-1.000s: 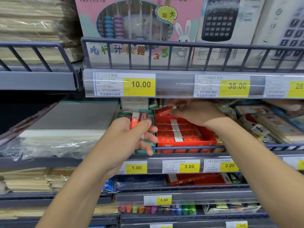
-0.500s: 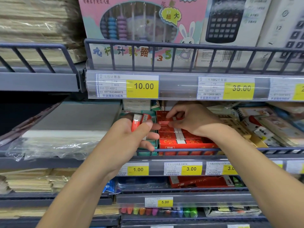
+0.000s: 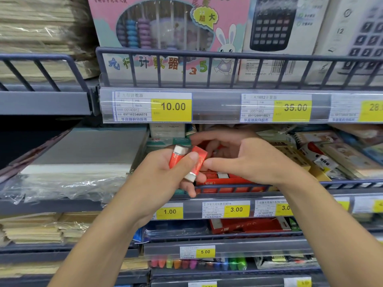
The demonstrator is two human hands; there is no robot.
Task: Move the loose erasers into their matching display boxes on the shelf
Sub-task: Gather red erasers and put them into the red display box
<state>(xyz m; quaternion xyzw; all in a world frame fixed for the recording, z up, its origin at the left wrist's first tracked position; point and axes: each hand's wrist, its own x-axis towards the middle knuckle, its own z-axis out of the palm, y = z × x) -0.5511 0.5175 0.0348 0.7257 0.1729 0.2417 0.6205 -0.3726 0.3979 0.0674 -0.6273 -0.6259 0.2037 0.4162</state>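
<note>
My left hand (image 3: 163,172) holds two red-sleeved white erasers in front of the middle shelf: one eraser (image 3: 177,156) stands upright behind the thumb, the other eraser (image 3: 198,160) leans to the right. My right hand (image 3: 246,158) reaches in from the right and pinches that second eraser with thumb and forefinger. Behind and below both hands sits the red display box (image 3: 230,184) with rows of red erasers; the hands hide most of it. A green display box (image 3: 170,140) shows just behind my left hand.
A grey rail (image 3: 342,183) fronts the middle shelf, with price tags (image 3: 236,209) below it. Plastic-wrapped paper stacks (image 3: 78,162) lie left, packaged stationery (image 3: 323,156) right. An abacus box (image 3: 165,38) and calculator boxes (image 3: 275,27) stand on the shelf above.
My right hand left the red box, where it put down an eraser, and came forward to my left hand. It now pinches one of the erasers there. The left hand stayed nearly still.
</note>
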